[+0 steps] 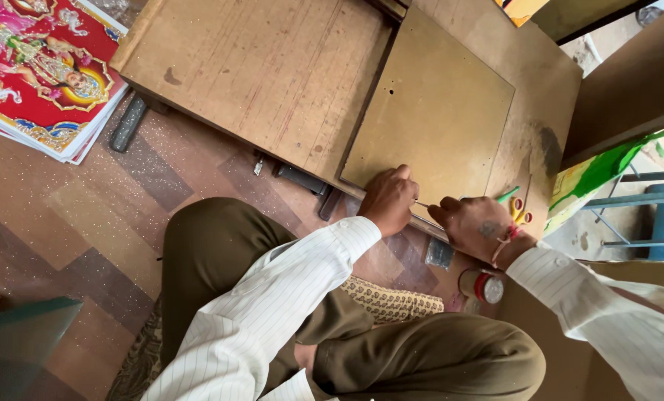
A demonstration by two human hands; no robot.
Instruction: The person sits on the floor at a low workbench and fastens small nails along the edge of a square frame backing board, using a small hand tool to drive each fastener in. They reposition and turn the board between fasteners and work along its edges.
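Observation:
A thin brown board [436,111] lies on a low wooden table [272,67] in front of me. My left hand [388,200] rests on the board's near edge, with its fingers closed around one end of a thin metal pin [422,203]. My right hand [477,226], with a red thread at its wrist, pinches the pin's other end at the same edge. I sit cross-legged on the floor in olive trousers and a striped white shirt.
A green pen [508,195] and small yellow-handled scissors [521,212] lie on the table by my right hand. A small jar with a red lid [482,286] stands below it. Colourful prints [42,67] are stacked at the upper left. A blue stool [662,212] is at the right.

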